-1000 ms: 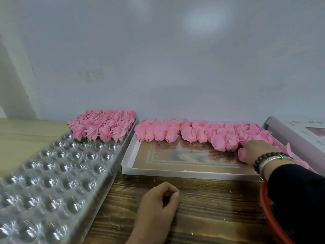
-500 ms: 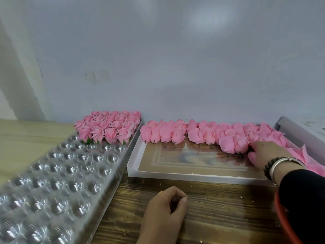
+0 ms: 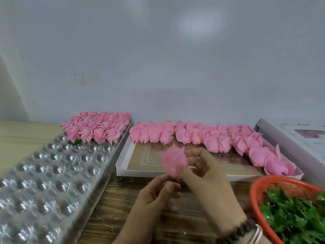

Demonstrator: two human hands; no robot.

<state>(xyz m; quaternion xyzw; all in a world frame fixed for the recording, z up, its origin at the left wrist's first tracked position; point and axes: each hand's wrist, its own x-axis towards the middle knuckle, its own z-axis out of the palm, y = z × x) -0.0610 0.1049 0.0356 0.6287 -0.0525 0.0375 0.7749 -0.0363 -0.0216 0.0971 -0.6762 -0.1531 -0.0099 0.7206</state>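
Head cam, the only view I've got. Right hand is clamped on a pink bud. Thumb and fingertips pinch it low on its body, and the other fingers are loosely bent behind. The bud is held off the table at centre frame, in front of the white box, tilted and motion-blurred.

Left hand is just below and left of it, fingers curled in, tips right under the bud's base. It's blurred there, so I cannot tell if it touches the bud or pinches anything. The two hands are close together, nearly meeting under the bud. Bead bracelet and a pale band on the right wrist.

Materials:
- **Bud:** looks soft and matte, thin layered petals, teardrop shape.
- **White box:** shallow, card-like, brown printed floor. Loose buds of the same pink lie along its far side and down its right end, with short dark stubs at their bases.
- **Clear blister tray:** left of the box, glossy thin plastic, rows of round dimples, running from near left to far. Finished roses fill its far end, petals opened, green bits under them.
- **Orange basket:** near right, mesh wall, round rim, heaped with green leaves that are shiny and jagged.
- **Grey box lid:** far right, flat, printed top, partly cut off.
- **Wooden table:** under everything, dark rough grain near, paler plank on the left.
- **Wall:** behind, plain grey, matte.
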